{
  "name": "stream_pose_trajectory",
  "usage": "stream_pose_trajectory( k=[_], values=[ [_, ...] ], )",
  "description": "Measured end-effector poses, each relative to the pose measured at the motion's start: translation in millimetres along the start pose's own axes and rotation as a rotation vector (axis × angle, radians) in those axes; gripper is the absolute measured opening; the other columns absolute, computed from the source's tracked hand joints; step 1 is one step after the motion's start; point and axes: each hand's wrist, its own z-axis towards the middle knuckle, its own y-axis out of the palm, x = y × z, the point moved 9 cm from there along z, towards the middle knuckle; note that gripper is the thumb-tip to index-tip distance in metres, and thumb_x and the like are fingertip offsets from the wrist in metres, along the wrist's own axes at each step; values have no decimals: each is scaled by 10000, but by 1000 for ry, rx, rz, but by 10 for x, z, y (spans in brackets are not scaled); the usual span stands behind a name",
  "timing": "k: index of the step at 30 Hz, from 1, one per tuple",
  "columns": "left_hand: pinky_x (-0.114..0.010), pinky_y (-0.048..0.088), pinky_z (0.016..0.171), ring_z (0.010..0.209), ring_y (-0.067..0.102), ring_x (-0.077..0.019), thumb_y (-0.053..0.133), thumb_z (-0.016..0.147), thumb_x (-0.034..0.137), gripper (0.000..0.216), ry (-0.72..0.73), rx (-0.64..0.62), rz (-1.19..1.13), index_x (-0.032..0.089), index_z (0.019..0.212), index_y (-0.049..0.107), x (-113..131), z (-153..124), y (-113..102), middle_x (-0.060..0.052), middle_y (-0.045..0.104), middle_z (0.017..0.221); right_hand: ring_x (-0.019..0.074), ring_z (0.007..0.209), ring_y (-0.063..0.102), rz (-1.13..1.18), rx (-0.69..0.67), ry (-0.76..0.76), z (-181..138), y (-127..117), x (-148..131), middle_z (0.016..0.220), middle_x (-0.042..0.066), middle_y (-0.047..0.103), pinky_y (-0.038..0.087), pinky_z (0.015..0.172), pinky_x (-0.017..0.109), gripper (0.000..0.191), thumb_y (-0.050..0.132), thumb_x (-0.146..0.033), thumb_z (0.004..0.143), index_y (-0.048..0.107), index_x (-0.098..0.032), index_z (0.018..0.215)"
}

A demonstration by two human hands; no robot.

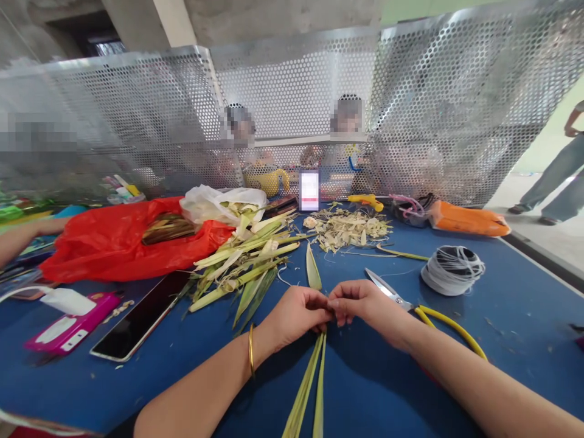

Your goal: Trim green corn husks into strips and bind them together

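My left hand [298,315] and my right hand [365,304] meet over the blue table [524,316], both with fingers pinched on the top ends of long green palm leaf strips [310,383]. The strips trail down toward me between my forearms. A gold bangle sits on my left wrist. One loose leaf piece [312,267] lies just beyond my hands. Yellow-handled scissors [410,301] lie right beside my right hand.
A pile of palm leaves [241,261] and a red plastic bag [118,237] lie at left, with leaf trimmings [351,228] behind. A coil of white string [452,269], phones [141,316] [68,328], an orange pouch [469,220]. People sit behind a perforated metal screen [410,109].
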Motion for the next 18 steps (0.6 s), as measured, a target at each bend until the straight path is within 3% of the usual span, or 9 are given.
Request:
stream_pose_trajectory(
  k=[3, 6, 13, 18],
  values=[
    [-216, 430, 541, 518, 544, -85, 678, 689, 260, 132, 50, 27, 0, 131, 717, 666, 5, 18, -8, -1, 640, 639, 104, 587, 573, 63, 25, 4, 10, -38, -20, 668, 2, 652, 408, 568, 233, 283, 668, -384, 725, 682, -139, 866],
    [-212, 425, 526, 505, 546, -80, 687, 700, 323, 199, 52, 51, -45, 135, 744, 639, -8, 32, -50, -7, 650, 663, 112, 610, 585, -18, 83, -55, 30, -151, -86, 717, -3, 662, 423, 586, 244, 254, 618, -325, 760, 677, -155, 940],
    [-184, 386, 487, 526, 563, -79, 690, 713, 388, 272, 43, 31, -62, 146, 791, 596, 12, 31, -59, -15, 665, 684, 132, 690, 559, -460, 88, -236, 15, -154, -206, 745, -11, 597, 428, 639, 251, 89, 656, -173, 729, 718, -205, 785],
    [-183, 388, 479, 512, 563, -80, 682, 734, 363, 251, 64, 34, -70, 153, 816, 571, 18, 36, -57, -10, 672, 680, 140, 725, 555, -544, 136, -343, -14, -142, -291, 743, -1, 561, 422, 672, 265, 86, 648, -172, 772, 694, -198, 704]
  ],
)
